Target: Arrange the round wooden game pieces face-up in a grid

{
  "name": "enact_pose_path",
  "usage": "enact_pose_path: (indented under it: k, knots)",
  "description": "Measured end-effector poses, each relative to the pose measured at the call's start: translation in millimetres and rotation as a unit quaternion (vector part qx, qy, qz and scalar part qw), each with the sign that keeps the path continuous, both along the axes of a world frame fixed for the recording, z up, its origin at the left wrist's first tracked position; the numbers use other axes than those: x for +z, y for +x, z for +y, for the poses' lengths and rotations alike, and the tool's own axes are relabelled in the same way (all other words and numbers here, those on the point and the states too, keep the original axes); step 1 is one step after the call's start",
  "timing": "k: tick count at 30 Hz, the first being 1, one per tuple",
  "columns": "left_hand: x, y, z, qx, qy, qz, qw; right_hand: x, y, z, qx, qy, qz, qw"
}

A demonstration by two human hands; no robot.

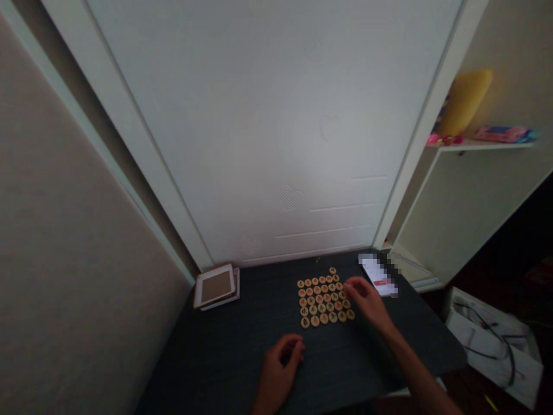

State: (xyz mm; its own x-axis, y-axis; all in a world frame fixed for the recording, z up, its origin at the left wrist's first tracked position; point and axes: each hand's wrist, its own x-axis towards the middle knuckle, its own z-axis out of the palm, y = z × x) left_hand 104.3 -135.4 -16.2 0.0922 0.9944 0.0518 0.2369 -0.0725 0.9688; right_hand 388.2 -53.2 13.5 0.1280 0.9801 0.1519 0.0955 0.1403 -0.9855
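Round wooden Chinese chess pieces (322, 308) with red or black characters lie in close rows on the dark table (228, 351). One piece (332, 270) sits alone above the top row. At the right edge of the rows is my right hand (365, 297), thumb and fingers pinched together by the end pieces. Whatever may be between its fingertips is hidden. My left hand (279, 366) rests in front of the rows, lower left of them. Its fingers are curled towards the thumb around a dark gap, with no piece visible in it.
Stacked flat frames or boxes (217, 286) lie at the table's back left. A phone (378, 275) with a lit screen, partly blurred, lies right of my right hand. A white panel (276, 144) rises behind the table. On the floor at right stands a white box (495, 346) with cables.
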Motion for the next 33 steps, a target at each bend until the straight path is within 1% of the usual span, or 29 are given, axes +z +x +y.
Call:
enact_pose_path:
  k: [3,8,13,16,21,25,30,33]
  knots:
    - [-2.8,-0.3,0.4,-0.001,0.006,0.003,1.000,-2.9,15.2,20.6,0.010,-0.003,-0.013,1.000]
    - [-11.8,-0.4,6.1,0.006,0.009,-0.007,1.000,-11.0,28.9,47.2,0.024,-0.006,-0.054,0.998]
    - [-13.7,-0.4,7.5,0.007,-0.003,-0.011,1.000,-26.1,42.5,77.4,0.032,-0.037,-0.110,0.993]
    - [-14.0,-0.3,6.9,0.009,-0.009,-0.009,1.000,-35.7,45.7,91.1,0.032,-0.061,-0.140,0.988]
    - [-17.7,-0.3,8.7,0.024,-0.012,-0.008,1.000,-46.9,45.7,104.8,0.021,-0.095,-0.197,0.976]
    - [-18.7,-0.5,9.0,0.022,-0.020,-0.006,1.000,-53.5,47.4,111.7,0.007,-0.109,-0.247,0.963]
    - [-16.7,2.4,7.2,0.055,-0.004,-0.003,0.998,-57.8,49.7,115.5,-0.007,-0.114,-0.293,0.949]
    - [-15.8,3.5,7.8,0.056,0.002,-0.003,0.998,-58.9,50.1,115.4,-0.011,-0.113,-0.309,0.944]
